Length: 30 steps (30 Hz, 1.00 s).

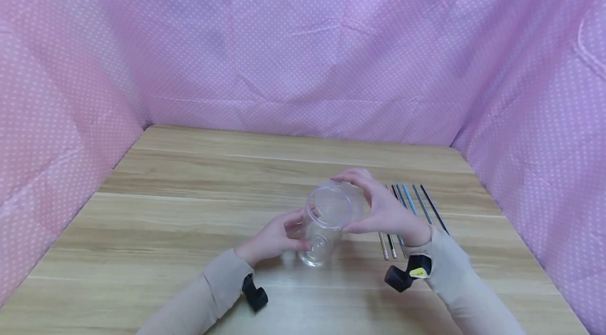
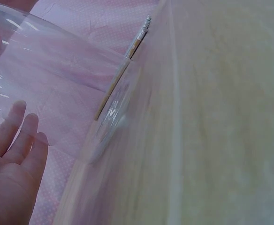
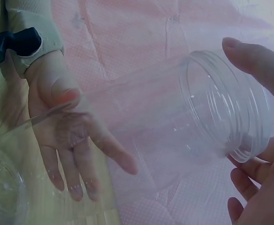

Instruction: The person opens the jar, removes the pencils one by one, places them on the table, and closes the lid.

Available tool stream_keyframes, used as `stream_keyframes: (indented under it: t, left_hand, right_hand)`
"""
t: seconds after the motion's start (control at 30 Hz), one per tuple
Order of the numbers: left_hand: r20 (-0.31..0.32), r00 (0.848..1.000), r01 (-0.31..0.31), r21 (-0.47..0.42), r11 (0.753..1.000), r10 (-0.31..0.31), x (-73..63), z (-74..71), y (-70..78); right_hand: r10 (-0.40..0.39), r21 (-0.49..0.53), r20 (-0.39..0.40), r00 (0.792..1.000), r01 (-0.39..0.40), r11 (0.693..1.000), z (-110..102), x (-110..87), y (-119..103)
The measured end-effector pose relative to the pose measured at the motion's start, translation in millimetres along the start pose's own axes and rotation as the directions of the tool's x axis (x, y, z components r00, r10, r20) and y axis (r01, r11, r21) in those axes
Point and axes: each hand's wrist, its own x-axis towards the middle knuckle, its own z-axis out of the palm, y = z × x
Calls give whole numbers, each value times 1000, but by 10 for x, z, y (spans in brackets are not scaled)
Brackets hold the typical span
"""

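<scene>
A clear plastic jar [image 1: 326, 219] with a threaded mouth stands between my hands, slightly tilted, its base low over the table. My right hand [image 1: 379, 206] holds it by the mouth. In the right wrist view the right thumb [image 3: 256, 58] lies along one side of the neck and the fingers curl at the other. Lower down, my left hand [image 1: 276, 235] spans the jar's side with the thumb in front and the fingers behind. Through the clear wall, the left fingers [image 3: 76, 178] show fairly straight and spread. The left wrist view shows the jar's round base [image 2: 111, 124].
Several slim pencil-like sticks [image 1: 418, 201] lie side by side on the wooden table [image 1: 189, 193], right of the jar and partly behind my right hand. A pink dotted cloth [image 1: 303, 51] hangs round the back and both sides.
</scene>
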Motion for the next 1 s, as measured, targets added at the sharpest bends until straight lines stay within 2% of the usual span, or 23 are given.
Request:
stream_keyframes:
  t: [0.33, 0.57, 0.83, 1.0]
  left_hand:
    - [-3, 1000, 0, 2, 1000, 0, 12, -2, -34]
    - [1, 1000, -9, 12, 1000, 9, 9, -12, -23]
    - [2, 1000, -6, -4, 1000, 6, 4, -11, -16]
    - [3, 1000, -9, 0, 1000, 9, 5, -8, -18]
  right_hand:
    - [41, -214, 31, 999, -33, 976, 28, 87, -136]
    - [48, -251, 61, 997, -31, 968, 12, 130, -193]
    - [35, -282, 131, 991, 3, 959, -34, 176, -200]
    - [18, -281, 131, 991, 20, 960, -33, 176, -180]
